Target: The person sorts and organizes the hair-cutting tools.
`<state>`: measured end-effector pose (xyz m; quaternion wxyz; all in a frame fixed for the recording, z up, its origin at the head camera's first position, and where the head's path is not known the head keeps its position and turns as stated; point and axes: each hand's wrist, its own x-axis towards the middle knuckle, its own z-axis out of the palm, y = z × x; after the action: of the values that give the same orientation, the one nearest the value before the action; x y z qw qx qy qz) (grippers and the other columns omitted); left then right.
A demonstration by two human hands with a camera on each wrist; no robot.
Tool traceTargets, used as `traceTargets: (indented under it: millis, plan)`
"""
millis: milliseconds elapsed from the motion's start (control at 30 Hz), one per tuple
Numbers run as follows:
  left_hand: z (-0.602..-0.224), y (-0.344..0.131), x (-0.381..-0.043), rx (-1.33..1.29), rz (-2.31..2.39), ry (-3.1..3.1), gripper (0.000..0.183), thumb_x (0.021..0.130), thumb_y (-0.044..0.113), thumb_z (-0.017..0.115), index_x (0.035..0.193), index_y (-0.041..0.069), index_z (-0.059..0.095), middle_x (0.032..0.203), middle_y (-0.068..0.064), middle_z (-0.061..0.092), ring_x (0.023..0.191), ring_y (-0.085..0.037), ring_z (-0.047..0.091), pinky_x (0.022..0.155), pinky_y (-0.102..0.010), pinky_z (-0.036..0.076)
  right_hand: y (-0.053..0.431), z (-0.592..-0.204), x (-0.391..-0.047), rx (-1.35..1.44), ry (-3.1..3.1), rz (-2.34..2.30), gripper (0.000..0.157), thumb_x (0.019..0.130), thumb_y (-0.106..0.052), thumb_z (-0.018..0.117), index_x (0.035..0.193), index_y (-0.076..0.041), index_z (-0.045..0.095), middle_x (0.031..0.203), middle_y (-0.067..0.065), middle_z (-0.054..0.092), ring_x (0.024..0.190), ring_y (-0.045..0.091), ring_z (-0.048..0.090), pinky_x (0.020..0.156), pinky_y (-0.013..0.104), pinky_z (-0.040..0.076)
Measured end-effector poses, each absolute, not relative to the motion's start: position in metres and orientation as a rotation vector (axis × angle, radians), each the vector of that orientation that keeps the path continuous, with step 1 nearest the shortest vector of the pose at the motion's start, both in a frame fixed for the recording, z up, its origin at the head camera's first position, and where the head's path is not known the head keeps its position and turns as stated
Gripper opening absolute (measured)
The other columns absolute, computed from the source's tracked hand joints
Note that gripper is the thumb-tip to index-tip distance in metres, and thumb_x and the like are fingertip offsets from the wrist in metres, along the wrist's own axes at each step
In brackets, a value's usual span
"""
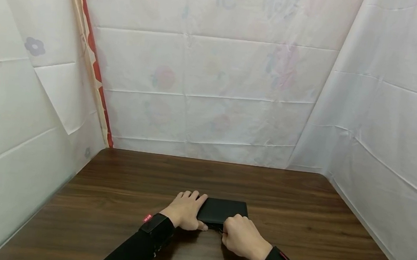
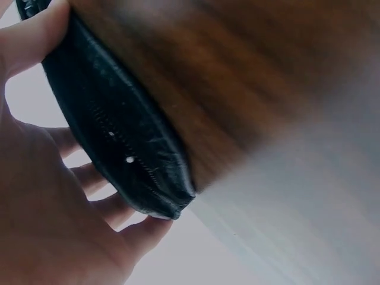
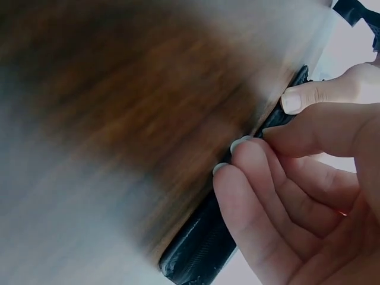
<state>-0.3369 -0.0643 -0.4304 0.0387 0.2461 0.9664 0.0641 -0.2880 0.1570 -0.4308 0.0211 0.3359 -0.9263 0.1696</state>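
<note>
A flat black zip pouch point(image 1: 223, 209) lies on the table, its zippered edge turned toward me. My left hand point(image 1: 186, 213) holds its left end, with the thumb at the near edge and the fingers spread over the side. The left wrist view shows the zipper teeth along the pouch point(image 2: 127, 142) and small bright spots near them. At the near right edge, my right hand point(image 1: 241, 236) pinches the zipper area with curled fingers. In the right wrist view its fingertips point(image 3: 228, 178) meet the pouch edge, close to the left thumb; the zipper pull itself is hidden.
The dark brown wooden table point(image 1: 132, 177) spreads around the hands. White sheets with faded prints hang at the back point(image 1: 206, 75), left and right of it. A red-and-cream strip point(image 1: 94, 60) runs down the back left corner.
</note>
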Motion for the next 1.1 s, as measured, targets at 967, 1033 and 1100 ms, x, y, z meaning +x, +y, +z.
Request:
traceTargets:
  millis: [967, 1033, 1100]
  plan:
    - [-0.407, -0.047, -0.3, 1.034, 0.6, 3.004, 0.01, 0.098, 0.015, 0.07, 0.087, 0.014, 0.068, 0.081, 0.005, 0.057, 0.065, -0.006, 0.051, 0.06, -0.023, 0.046, 0.155, -0.428, -0.285, 0.996, -2.847, 0.511, 0.049, 0.087, -0.001, 0.069, 0.052, -0.023, 0.043, 0.047, -0.016, 0.022, 0.038, -0.004, 0.019, 0.04, 0.015, 0.014]
    - [-0.408, -0.043, -0.297, 1.012, 0.662, 2.994, 0.015, 0.097, 0.011, 0.068, 0.082, 0.014, 0.068, 0.076, 0.006, 0.057, 0.06, -0.004, 0.049, 0.056, -0.022, 0.044, 0.155, -0.427, -0.286, 1.006, -2.843, 0.519, 0.051, 0.088, -0.001, 0.069, 0.053, -0.024, 0.04, 0.048, -0.016, 0.02, 0.039, -0.003, 0.018, 0.041, 0.016, 0.013]
    - [-0.409, -0.04, -0.295, 0.966, 0.739, 2.976, 0.018, 0.097, 0.009, 0.067, 0.079, 0.013, 0.068, 0.069, 0.007, 0.056, 0.054, -0.004, 0.047, 0.052, -0.022, 0.041, 0.155, -0.427, -0.285, 1.018, -2.844, 0.532, 0.051, 0.089, 0.0, 0.069, 0.054, -0.024, 0.04, 0.048, -0.015, 0.02, 0.039, -0.002, 0.018, 0.042, 0.016, 0.013]
